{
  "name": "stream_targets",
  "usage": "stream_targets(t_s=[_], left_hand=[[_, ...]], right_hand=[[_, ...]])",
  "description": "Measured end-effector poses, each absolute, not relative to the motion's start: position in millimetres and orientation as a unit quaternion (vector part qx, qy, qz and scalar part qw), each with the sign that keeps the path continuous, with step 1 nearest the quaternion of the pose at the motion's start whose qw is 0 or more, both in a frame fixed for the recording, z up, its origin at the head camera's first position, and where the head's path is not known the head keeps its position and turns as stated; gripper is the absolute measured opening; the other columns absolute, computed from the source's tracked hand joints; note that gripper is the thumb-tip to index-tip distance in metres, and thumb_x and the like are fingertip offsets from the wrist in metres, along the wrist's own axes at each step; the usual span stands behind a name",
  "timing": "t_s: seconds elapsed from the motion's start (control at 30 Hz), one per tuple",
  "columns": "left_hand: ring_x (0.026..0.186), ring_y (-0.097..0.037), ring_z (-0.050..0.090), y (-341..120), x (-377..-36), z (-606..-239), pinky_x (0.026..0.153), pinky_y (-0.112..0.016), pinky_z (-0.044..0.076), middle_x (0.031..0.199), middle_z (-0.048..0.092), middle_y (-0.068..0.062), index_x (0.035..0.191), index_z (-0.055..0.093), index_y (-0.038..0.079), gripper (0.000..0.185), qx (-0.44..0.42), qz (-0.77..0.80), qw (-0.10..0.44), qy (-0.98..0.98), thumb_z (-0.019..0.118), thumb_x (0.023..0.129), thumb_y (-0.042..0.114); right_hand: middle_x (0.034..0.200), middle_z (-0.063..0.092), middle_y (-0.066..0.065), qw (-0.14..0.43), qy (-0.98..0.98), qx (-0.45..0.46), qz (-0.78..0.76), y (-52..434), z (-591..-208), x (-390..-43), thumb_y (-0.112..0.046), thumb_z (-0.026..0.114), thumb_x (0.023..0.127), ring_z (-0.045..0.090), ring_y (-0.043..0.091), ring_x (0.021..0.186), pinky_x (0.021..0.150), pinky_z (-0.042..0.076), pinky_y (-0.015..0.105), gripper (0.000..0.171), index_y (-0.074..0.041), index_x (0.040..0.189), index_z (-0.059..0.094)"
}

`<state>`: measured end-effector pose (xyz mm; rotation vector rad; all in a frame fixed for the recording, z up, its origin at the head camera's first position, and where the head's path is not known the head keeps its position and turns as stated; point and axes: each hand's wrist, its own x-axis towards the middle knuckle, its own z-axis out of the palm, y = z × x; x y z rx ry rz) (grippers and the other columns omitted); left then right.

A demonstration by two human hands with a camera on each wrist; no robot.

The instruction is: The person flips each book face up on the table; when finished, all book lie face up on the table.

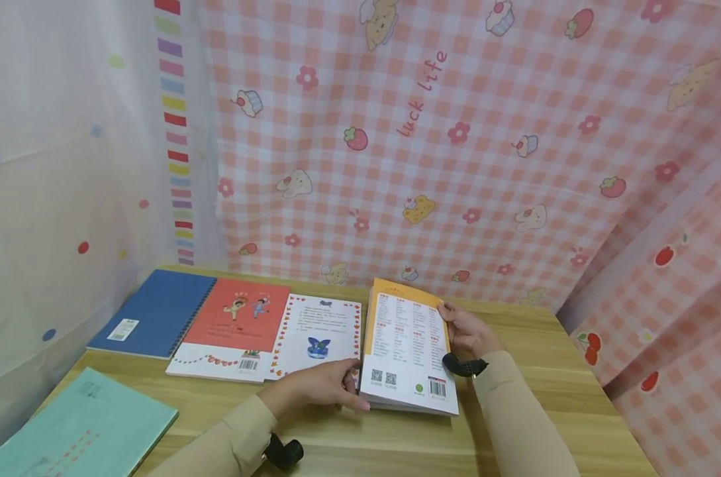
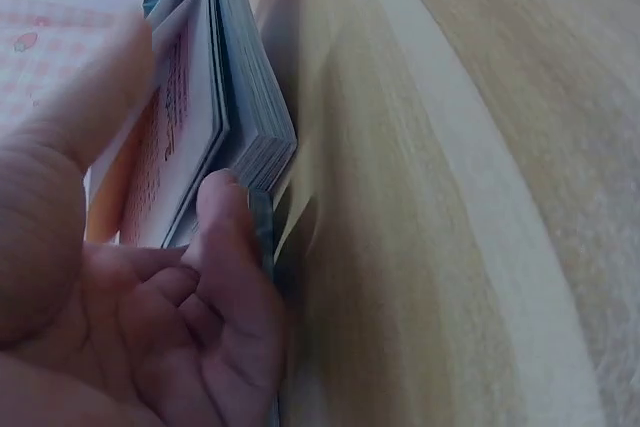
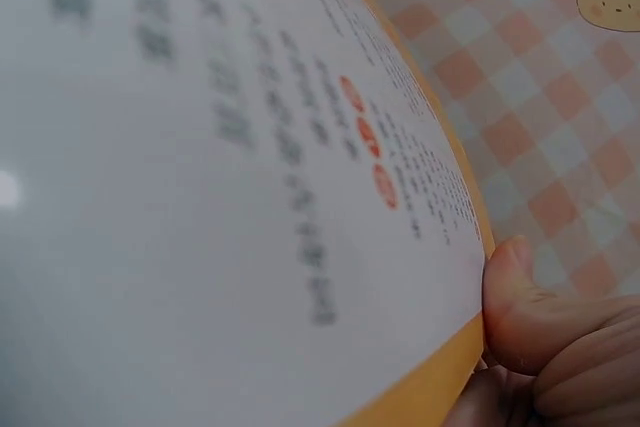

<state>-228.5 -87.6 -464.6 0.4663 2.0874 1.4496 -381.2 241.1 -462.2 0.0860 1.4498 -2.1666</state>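
Held at both sides: orange-edged book [image 1: 408,344], back cover up, near-right of centre on wooden table [image 1: 545,371]. Left hand [image 1: 318,387] fingers curl under its near-left corner; right hand [image 1: 464,331] pinches its right edge. Left of it: story booklet [image 1: 318,334], red booklet [image 1: 232,324], blue notebook [image 1: 154,311], teal book [image 1: 80,427].

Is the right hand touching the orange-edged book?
Touching. The right wrist view shows the right hand's thumb pressed against the orange-edged book's cover edge; the head view shows its fingers curled round the right side.
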Motion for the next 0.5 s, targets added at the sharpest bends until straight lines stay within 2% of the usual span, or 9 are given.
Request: stream_targets(t_s=[0.17,0.37,0.5], left_hand=[[0.074,-0.017,0.059,-90,-230,-465,0.058,-0.028,0.052,0.093,0.062,-0.01,0.152,0.027,-0.01,0.085,0.164,0.553,0.3,0.76,0.079,0.091,0.017],[0.087,-0.019,0.067,-96,-233,-468,0.07,-0.038,0.059,0.098,0.067,-0.009,0.154,0.023,-0.012,0.079,0.153,0.57,0.311,0.745,0.07,0.098,0.019],[0.095,-0.02,0.068,-99,-235,-469,0.077,-0.044,0.06,0.102,0.068,-0.009,0.154,0.02,-0.013,0.077,0.152,0.581,0.321,0.732,0.066,0.1,0.019]], right_hand=[[0.104,0.067,0.011,0.265,0.541,0.013,-0.798,242,-459,-381,-0.014,0.035,0.111,0.069,0.02,0.091,0.078,0.061,0.032,0.037,-0.007,0.146,0.029],[0.101,0.069,0.009,0.272,0.543,-0.019,-0.794,240,-449,-380,-0.017,0.034,0.111,0.071,0.019,0.087,0.074,0.061,0.031,0.022,-0.011,0.131,0.041],[0.1,0.069,0.01,0.276,0.542,-0.031,-0.793,237,-440,-380,-0.017,0.033,0.111,0.071,0.02,0.086,0.073,0.061,0.032,0.022,-0.011,0.13,0.042]])
